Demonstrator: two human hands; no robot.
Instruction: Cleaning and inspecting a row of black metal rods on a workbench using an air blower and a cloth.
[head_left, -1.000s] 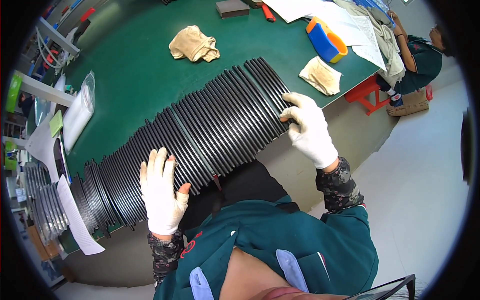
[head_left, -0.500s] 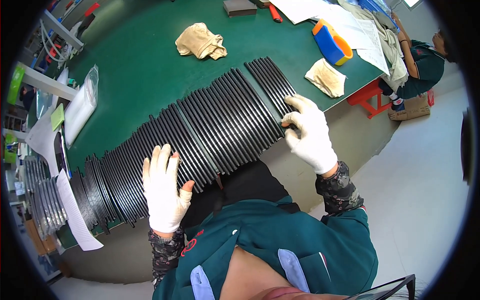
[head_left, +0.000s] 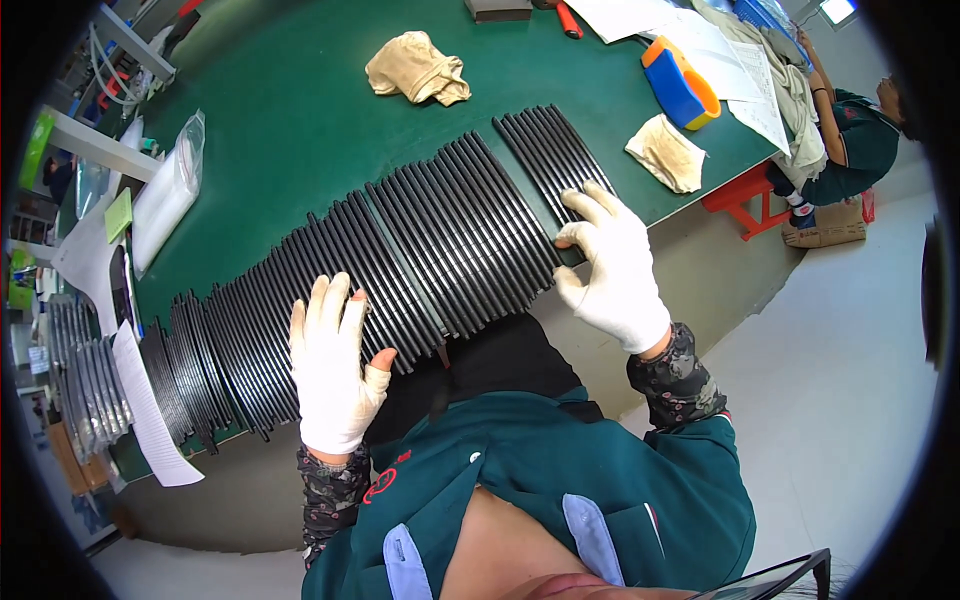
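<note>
Black strips fanned along the near edge of the green counter, handled by two gloved hands.
The row of black strips [head_left: 400,260] is pressed flat by the left hand [head_left: 335,365], its fingers together and extended; at the row's right end one strip is pinched between the right hand's [head_left: 612,268] thumb and fingers.

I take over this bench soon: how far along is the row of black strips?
Done: a long overlapped row of black strips fans across the green table. In hand: the right hand pinches the end strips, the left hand lies flat on the row. Left: straightening that right end group.
</note>
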